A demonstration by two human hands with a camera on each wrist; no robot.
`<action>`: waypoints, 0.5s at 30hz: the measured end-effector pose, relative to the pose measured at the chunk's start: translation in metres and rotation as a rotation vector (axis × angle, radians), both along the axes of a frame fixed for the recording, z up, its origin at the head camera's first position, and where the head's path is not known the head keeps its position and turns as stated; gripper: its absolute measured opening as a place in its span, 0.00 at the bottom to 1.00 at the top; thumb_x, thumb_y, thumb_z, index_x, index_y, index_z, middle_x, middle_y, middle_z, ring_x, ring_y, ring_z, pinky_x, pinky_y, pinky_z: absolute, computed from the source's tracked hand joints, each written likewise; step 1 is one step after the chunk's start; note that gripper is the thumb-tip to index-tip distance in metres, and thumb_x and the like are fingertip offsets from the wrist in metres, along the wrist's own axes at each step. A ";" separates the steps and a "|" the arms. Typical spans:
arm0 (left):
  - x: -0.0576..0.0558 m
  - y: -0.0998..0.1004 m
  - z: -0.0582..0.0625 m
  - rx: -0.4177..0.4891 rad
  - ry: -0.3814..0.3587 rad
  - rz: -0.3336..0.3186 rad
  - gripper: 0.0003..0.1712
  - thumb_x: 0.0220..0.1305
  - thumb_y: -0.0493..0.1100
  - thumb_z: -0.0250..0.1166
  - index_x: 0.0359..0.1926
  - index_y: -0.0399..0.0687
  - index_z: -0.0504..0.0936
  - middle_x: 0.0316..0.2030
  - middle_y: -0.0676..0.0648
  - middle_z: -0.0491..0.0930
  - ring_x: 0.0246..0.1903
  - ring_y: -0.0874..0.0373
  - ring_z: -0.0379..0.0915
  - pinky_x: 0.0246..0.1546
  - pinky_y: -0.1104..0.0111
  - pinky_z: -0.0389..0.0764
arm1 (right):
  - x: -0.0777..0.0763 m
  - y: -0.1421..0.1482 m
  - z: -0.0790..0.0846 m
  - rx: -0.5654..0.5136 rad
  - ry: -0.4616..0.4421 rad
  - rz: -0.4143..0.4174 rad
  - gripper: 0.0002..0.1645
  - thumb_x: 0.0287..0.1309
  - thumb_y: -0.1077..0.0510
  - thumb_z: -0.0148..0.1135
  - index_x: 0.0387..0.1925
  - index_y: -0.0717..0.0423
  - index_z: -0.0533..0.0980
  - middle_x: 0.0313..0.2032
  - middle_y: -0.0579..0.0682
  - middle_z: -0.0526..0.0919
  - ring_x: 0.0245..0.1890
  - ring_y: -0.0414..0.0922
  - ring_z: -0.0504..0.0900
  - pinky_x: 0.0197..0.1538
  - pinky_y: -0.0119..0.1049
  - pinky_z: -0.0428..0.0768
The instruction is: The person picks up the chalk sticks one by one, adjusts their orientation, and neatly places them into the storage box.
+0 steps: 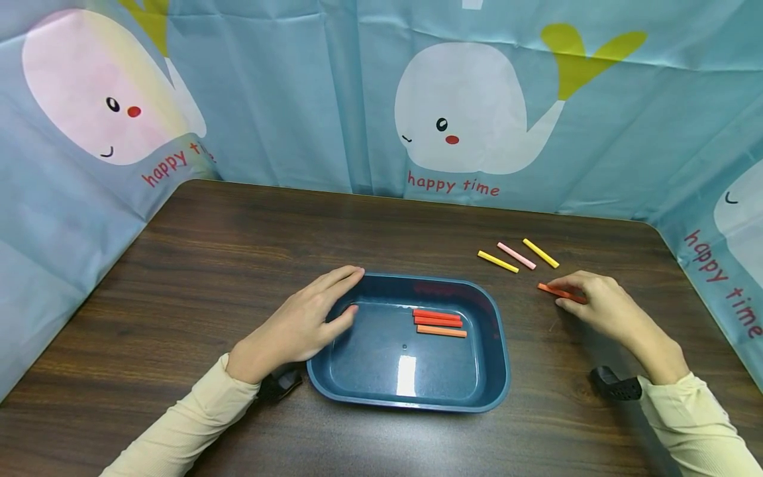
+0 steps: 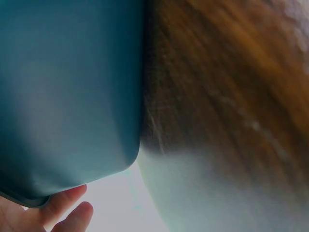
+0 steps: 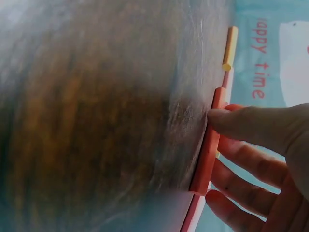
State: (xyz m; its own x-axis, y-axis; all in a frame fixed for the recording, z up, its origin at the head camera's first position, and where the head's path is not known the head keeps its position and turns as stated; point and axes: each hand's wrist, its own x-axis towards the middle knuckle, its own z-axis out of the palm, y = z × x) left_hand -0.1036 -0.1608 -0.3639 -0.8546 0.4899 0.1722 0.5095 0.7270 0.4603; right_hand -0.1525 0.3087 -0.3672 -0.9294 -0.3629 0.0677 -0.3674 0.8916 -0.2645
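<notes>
Orange-red stick (image 1: 562, 293): out to the right of blue tray (image 1: 408, 401), well apart from it, pinched betw thumb + fingers of right hand (image 1: 608, 311). Can't tell if fully off the table (image 1: 197, 285). In head cam, right end lost under fingers; in R wrist cam, visible almost end to end, w/ thumb on near side and yellow + pinkish bits poking out behind, partly hidden.

Left hand (image 1: 298, 324): resting over L rim of tray, fingers fairly straight, thumb over the inside, def not clenched. L wrist cam: mostly outer wall, plus a couple of fingertips (image 2: 79, 215) right by it. Inside of tray blocked there, so only visible from head cam: two red sticks (image 1: 437, 315) and one orange stick (image 1: 442, 331), side by side, R of middle.

Also around: yellow stick (image 1: 498, 262), pink stick (image 1: 516, 256), second yellow stick (image 1: 541, 254), all near right hand, farther back. Behind table: blue whale-print curtain (image 1: 298, 99) w/ "happy time" on it.
</notes>
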 end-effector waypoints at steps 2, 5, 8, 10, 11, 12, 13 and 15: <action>0.000 0.000 0.000 -0.002 -0.001 0.001 0.33 0.72 0.49 0.57 0.73 0.44 0.64 0.72 0.42 0.65 0.71 0.48 0.63 0.68 0.50 0.69 | 0.000 0.001 0.000 0.002 0.001 0.007 0.20 0.50 0.68 0.71 0.48 0.65 0.82 0.42 0.64 0.85 0.40 0.58 0.83 0.42 0.57 0.78; 0.000 0.001 0.000 -0.004 -0.002 0.002 0.33 0.72 0.49 0.57 0.73 0.44 0.64 0.72 0.42 0.65 0.70 0.48 0.63 0.68 0.50 0.69 | -0.001 0.002 -0.001 0.007 0.011 0.019 0.19 0.50 0.69 0.71 0.47 0.63 0.82 0.41 0.62 0.86 0.39 0.58 0.84 0.41 0.56 0.79; 0.000 0.001 -0.001 -0.001 0.007 0.002 0.33 0.71 0.48 0.58 0.73 0.44 0.64 0.72 0.41 0.65 0.70 0.47 0.64 0.67 0.49 0.69 | -0.001 0.001 0.000 0.013 0.026 0.029 0.18 0.51 0.69 0.70 0.46 0.63 0.82 0.39 0.61 0.87 0.39 0.58 0.85 0.40 0.57 0.80; 0.000 0.001 -0.001 0.002 0.014 0.002 0.34 0.71 0.48 0.58 0.73 0.43 0.64 0.72 0.41 0.65 0.70 0.47 0.64 0.67 0.49 0.69 | -0.001 0.000 0.000 0.017 0.035 0.033 0.18 0.50 0.69 0.70 0.46 0.62 0.83 0.38 0.60 0.87 0.38 0.58 0.85 0.40 0.57 0.80; 0.000 0.001 -0.001 0.004 0.017 0.002 0.34 0.71 0.48 0.58 0.73 0.43 0.64 0.72 0.41 0.65 0.70 0.46 0.64 0.67 0.49 0.69 | -0.001 -0.001 0.000 0.018 0.040 0.034 0.18 0.50 0.69 0.70 0.46 0.62 0.83 0.37 0.60 0.87 0.37 0.57 0.85 0.39 0.57 0.80; 0.000 0.001 0.000 0.005 0.020 0.001 0.34 0.71 0.48 0.58 0.73 0.43 0.64 0.72 0.41 0.65 0.70 0.46 0.64 0.66 0.48 0.70 | 0.000 -0.001 0.001 0.019 0.045 0.035 0.18 0.50 0.69 0.70 0.45 0.63 0.83 0.37 0.60 0.87 0.37 0.57 0.85 0.39 0.56 0.80; 0.000 0.001 0.000 0.005 0.018 0.003 0.34 0.71 0.48 0.58 0.73 0.43 0.64 0.72 0.41 0.65 0.70 0.46 0.64 0.67 0.48 0.69 | 0.000 -0.002 0.001 0.017 0.049 0.034 0.17 0.50 0.70 0.70 0.45 0.63 0.83 0.37 0.60 0.87 0.36 0.57 0.85 0.38 0.56 0.80; 0.000 0.001 0.000 0.005 0.012 0.004 0.33 0.71 0.48 0.58 0.73 0.44 0.64 0.72 0.41 0.65 0.70 0.47 0.64 0.67 0.49 0.69 | 0.001 -0.003 0.003 0.010 0.062 0.030 0.17 0.49 0.70 0.70 0.44 0.63 0.83 0.36 0.59 0.87 0.34 0.55 0.84 0.36 0.52 0.80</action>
State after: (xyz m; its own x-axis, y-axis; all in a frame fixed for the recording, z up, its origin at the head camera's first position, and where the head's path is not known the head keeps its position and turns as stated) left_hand -0.1033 -0.1600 -0.3638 -0.8543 0.4859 0.1846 0.5122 0.7266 0.4579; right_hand -0.1510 0.3054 -0.3644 -0.9120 -0.3919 0.1214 -0.4099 0.8822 -0.2316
